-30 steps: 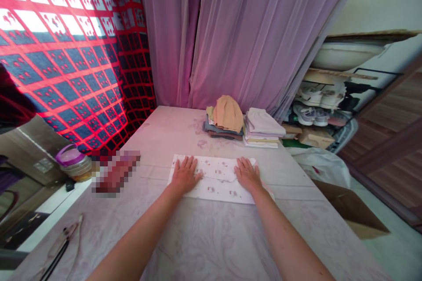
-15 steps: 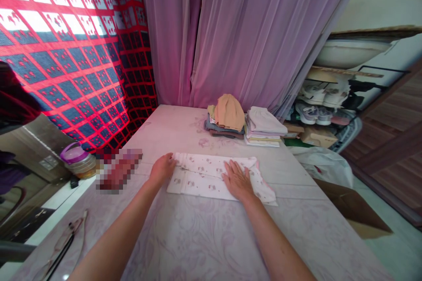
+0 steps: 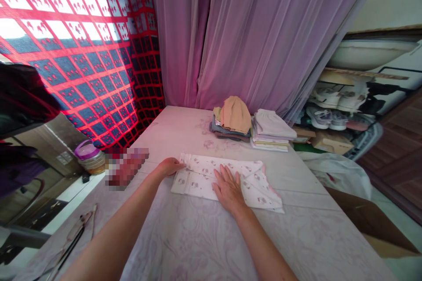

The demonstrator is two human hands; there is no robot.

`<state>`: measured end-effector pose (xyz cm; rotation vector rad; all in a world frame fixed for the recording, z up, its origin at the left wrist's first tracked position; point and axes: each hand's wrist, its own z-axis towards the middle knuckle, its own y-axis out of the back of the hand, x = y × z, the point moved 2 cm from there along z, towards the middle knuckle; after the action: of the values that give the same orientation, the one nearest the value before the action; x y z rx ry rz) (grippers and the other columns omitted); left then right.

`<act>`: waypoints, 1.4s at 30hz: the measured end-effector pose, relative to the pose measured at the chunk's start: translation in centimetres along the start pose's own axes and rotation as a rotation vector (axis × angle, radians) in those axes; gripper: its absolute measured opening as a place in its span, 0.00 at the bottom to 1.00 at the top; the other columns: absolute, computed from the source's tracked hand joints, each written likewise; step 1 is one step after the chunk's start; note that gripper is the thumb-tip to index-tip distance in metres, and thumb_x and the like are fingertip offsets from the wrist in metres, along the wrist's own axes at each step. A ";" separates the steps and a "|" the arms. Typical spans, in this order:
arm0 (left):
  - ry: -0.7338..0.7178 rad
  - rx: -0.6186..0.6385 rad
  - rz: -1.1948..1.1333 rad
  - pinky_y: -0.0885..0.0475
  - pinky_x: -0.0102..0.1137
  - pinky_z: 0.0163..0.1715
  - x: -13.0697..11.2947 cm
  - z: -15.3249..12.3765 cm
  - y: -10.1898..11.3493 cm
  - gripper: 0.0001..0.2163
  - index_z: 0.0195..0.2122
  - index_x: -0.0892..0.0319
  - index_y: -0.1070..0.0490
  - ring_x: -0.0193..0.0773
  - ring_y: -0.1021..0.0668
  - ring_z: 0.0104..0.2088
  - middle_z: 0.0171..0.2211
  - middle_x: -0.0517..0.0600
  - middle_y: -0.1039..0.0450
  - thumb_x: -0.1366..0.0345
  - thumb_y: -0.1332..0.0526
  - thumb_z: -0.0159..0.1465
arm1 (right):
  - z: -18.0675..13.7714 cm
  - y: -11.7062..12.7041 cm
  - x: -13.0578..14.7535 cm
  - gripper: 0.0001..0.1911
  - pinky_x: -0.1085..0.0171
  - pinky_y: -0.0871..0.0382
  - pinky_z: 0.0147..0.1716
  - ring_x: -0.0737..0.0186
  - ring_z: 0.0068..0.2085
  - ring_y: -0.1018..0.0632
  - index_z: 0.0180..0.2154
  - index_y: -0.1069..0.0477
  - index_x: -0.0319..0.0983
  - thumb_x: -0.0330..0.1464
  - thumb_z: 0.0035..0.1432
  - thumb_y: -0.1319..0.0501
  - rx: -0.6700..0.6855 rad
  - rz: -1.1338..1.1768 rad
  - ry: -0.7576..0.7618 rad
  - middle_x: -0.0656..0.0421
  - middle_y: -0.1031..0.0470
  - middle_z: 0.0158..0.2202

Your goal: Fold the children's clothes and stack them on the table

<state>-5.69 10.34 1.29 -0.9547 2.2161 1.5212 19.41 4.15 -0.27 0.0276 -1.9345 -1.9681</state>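
A white garment [image 3: 204,186] with a small printed pattern and pink trim along its right end lies flat and folded on the patterned sheet [image 3: 198,237]. At its upper left edge, my left hand [image 3: 170,167] has its fingers closed together on the banded end; the thumb is mostly hidden. My right hand [image 3: 229,189] lies flat across the middle of the garment, palm down with the fingers spread, covering part of the print.
Behind the garment stand a pile of dark and tan clothes [image 3: 235,116] and a stack of pale folded clothes [image 3: 272,125]. Glasses [image 3: 77,230] lie near the left edge. A blurred reddish object [image 3: 127,169] is at the left. Beyond the right edge are a cardboard box [image 3: 372,224] and shoes [image 3: 326,116].
My right hand has slid left over the garment, from its right half toward the middle. The left hand has come slightly down along the banded end. The view has shifted a little.
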 end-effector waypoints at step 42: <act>-0.172 0.450 -1.004 0.25 0.30 0.38 -9.1 -4.8 -4.2 0.11 0.35 0.61 0.31 0.36 0.23 0.39 0.44 0.55 0.27 0.61 0.35 0.56 | 4.1 3.0 0.2 0.18 0.68 0.31 0.25 0.62 0.28 0.23 0.39 0.28 0.36 0.28 0.41 0.37 -0.024 1.261 -0.456 0.60 0.22 0.28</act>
<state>4.39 8.30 5.38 -1.3831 1.4364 0.5842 18.90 8.11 2.91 -1.3690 -1.4520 -1.1256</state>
